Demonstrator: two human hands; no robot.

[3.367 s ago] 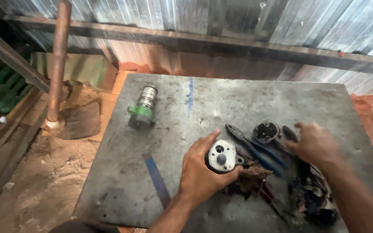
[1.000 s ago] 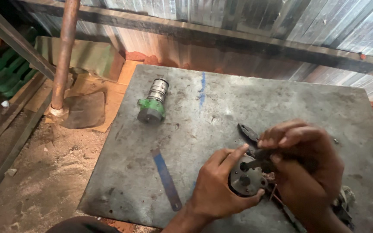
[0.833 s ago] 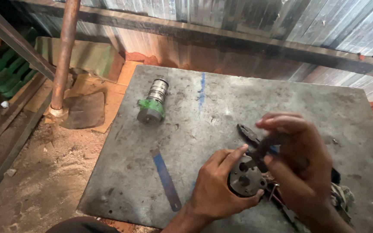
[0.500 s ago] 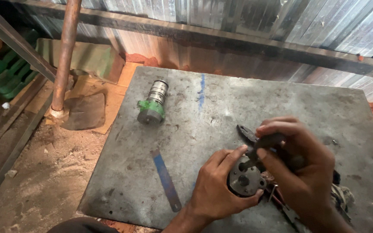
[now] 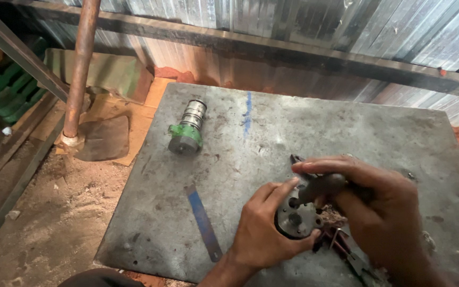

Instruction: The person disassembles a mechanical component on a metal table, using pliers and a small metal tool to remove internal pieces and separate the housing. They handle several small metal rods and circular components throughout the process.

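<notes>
Hidden or unclear: the right hand is covering the pile of small parts beneath it, so only dark scraps and red-handled pliers are showing at its lower edge; the lower right corner of the bench is running out of frame, and the person's forearms are cut off at the bottom edge.
Far left: a rusty upright pipe is standing on the dusty floor, with flat pieces of cardboard lying beside its foot; what is stacked in the dark left corner cannot be made out.
Bench, left part: a green-bodied cylindrical part with silvery rings is lying on its side, well apart from both hands.
Bench, front: a blue strip is lying flat, just left of the left hand.
Left hand: the fingers are curling narrowly around a round dark metal housing, thumb on its upper rim, holding it against the bench.
Round housing: it is sitting near the front middle of the bench, between the two hands, face up, with holes showing in its face.
Right hand: the fingers are closing around a dark tool handle, whose tip is meeting the face of the housing; whether the tip is entering a hole cannot be told.
Background: a corrugated metal wall is standing behind the bench.
</notes>
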